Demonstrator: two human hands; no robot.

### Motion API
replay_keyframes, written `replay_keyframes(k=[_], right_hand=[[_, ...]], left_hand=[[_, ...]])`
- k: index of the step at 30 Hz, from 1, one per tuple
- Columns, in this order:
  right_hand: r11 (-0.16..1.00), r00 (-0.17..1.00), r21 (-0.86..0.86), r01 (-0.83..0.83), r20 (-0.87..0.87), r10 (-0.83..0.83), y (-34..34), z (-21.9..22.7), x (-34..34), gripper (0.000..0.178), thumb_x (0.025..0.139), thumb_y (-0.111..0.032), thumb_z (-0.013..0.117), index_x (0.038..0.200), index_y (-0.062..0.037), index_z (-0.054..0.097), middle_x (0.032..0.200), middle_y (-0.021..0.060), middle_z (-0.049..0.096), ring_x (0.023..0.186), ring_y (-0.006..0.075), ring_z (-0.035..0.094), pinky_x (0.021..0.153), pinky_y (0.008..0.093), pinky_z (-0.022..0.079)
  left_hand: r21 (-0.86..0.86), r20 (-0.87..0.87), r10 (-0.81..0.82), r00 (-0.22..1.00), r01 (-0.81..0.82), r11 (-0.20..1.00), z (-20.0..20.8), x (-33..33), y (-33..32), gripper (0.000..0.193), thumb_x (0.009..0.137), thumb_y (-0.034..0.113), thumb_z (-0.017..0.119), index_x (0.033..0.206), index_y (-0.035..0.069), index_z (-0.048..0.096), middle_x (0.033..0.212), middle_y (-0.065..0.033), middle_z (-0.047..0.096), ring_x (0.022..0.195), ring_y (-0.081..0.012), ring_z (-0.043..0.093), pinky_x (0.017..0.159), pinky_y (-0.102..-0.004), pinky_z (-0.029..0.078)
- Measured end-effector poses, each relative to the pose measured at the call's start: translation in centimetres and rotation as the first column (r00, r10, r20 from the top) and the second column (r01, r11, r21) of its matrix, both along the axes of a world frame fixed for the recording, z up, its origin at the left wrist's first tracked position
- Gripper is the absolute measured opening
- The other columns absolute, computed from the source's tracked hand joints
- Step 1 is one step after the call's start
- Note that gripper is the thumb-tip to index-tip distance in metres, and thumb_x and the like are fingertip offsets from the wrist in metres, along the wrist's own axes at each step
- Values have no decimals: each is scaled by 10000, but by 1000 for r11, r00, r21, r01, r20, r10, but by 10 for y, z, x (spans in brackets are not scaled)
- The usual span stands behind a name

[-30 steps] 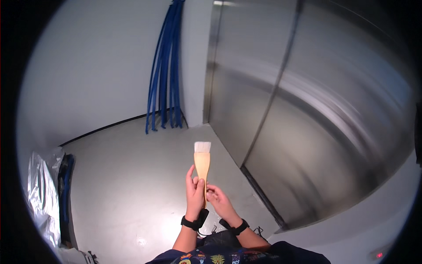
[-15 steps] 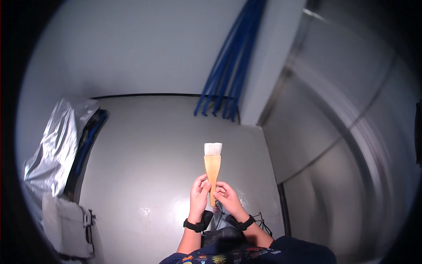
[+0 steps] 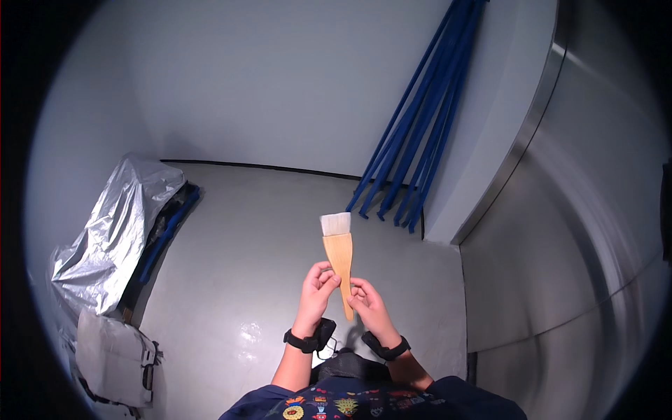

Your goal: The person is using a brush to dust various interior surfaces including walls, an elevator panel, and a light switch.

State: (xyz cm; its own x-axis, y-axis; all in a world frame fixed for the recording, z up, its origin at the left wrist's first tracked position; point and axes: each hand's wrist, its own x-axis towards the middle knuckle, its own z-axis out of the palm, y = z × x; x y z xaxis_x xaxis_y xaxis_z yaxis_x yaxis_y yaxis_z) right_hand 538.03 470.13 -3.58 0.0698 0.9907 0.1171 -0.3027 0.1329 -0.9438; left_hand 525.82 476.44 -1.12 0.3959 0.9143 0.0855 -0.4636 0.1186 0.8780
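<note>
A flat brush [image 3: 339, 253] with a pale wooden handle and short white bristles is held up in front of me, bristles away from my body, its top leaning slightly left. My left hand [image 3: 318, 292] pinches the handle's left side just below the wide part, thumb in front. Lower down, the fingers and thumb of my right hand [image 3: 371, 306] close on the narrow end of the handle from the right. Both wrists wear black bands with small dark units attached.
Several long blue poles [image 3: 413, 154] lean against the far wall at the right. A brushed metal panel [image 3: 546, 294] covers the right side. Crumpled silver sheeting [image 3: 115, 238] lies over dark and blue items at the left, with a light grey bag [image 3: 112, 360] nearer me. Grey floor [image 3: 231, 280] spreads between.
The brush has tilted to the left at its bristle end, still in both hands. My view has shifted, so the poles and metal panel sit farther right and lower.
</note>
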Motion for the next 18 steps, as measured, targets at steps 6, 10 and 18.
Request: replay_keyframes(k=[6, 10, 18], right_hand=[[996, 998, -80, 50, 42, -47, 52, 1, 32, 369, 860, -17, 494, 1216, -10, 398, 918, 15, 498, 834, 70, 495, 740, 202, 408], [991, 997, -120, 60, -50, -67, 98, -14, 72, 426, 864, -40, 493, 1257, -8, 332, 888, 61, 534, 772, 96, 522, 711, 213, 426], [940, 946, -152, 304, 161, -280, 213, -43, 182, 311, 880, -64, 483, 1184, -17, 441, 757, 12, 497, 598, 59, 464, 535, 188, 387]], left_hand=[[-57, 26, -35, 999, 36, 998, -13, 35, 68, 232, 854, 54, 537, 1073, 25, 466, 888, -39, 600, 842, -108, 566, 795, -263, 438], [-135, 40, -113, 993, 118, 984, -21, 85, 126, 230, 856, 71, 539, 1071, 30, 471, 874, -27, 604, 821, -103, 569, 775, -257, 442], [-239, -41, -215, 976, 200, 950, -62, 192, 280, 199, 864, 130, 528, 1040, 43, 493, 894, -25, 604, 806, -100, 583, 707, -231, 462]])
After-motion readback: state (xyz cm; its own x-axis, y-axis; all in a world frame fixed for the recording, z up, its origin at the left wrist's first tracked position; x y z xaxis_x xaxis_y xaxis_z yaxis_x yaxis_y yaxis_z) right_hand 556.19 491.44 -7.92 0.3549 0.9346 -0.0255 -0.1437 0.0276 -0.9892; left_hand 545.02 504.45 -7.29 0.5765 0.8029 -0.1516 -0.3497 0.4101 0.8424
